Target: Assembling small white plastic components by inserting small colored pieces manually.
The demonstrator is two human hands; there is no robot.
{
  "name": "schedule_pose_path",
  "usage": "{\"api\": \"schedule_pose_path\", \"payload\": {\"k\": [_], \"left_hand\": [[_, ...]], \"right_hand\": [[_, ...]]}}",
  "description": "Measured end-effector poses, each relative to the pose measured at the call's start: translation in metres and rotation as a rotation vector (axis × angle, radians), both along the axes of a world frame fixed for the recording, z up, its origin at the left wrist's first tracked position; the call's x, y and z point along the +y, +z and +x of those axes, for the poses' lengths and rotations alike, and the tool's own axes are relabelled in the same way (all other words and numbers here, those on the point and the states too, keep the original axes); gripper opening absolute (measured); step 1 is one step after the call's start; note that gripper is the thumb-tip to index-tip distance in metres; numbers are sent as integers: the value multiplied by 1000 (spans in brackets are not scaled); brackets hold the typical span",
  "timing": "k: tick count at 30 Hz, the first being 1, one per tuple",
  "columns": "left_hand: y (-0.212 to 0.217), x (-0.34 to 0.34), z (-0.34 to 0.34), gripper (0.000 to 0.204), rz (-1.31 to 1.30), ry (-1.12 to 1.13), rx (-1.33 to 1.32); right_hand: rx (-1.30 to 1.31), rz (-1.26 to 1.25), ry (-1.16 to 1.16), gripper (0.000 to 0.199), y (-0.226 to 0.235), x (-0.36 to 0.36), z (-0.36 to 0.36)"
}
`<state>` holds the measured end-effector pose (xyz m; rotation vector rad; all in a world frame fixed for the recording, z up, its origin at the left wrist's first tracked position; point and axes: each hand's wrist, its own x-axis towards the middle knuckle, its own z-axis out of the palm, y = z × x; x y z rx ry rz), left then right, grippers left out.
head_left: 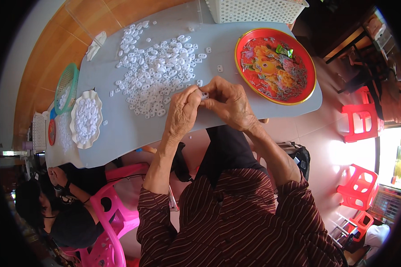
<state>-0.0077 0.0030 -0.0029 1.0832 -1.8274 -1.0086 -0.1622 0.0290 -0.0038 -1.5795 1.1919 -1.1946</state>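
At the far left, another person in dark clothes (71,213) is sitting on a pink plastic chair (109,222) beside the grey table (120,133). On the table's left end a green mesh basket (66,93) is lying next to a white scalloped dish (86,119) that is holding small white pieces. Further right, a loose heap of white plastic rings (153,73) is spreading across the tabletop. Just beside the heap, the left hand (181,113) and the right hand (229,103) are meeting at the table's near edge, fingertips pressing together on a small white piece (204,95) that is pinched between them; whether each hand is gripping it separately is too small to tell. To the right, a round red tray (249,58) with a gold rim is carrying thin metal bits and a green wrapper (284,51). Beyond the table, red plastic stools (360,120) are standing on the floor.
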Motion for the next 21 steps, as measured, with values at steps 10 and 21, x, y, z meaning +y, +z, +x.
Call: {"api": "schedule_pose_path", "payload": {"k": [10, 21], "left_hand": [[-3, -1, 1, 25, -37, -51, 51], [12, 20, 16, 32, 28, -17, 94]], "right_hand": [[-140, -38, 27, 18, -5, 3, 0], [-165, 16, 71, 16, 44, -29, -34]]}}
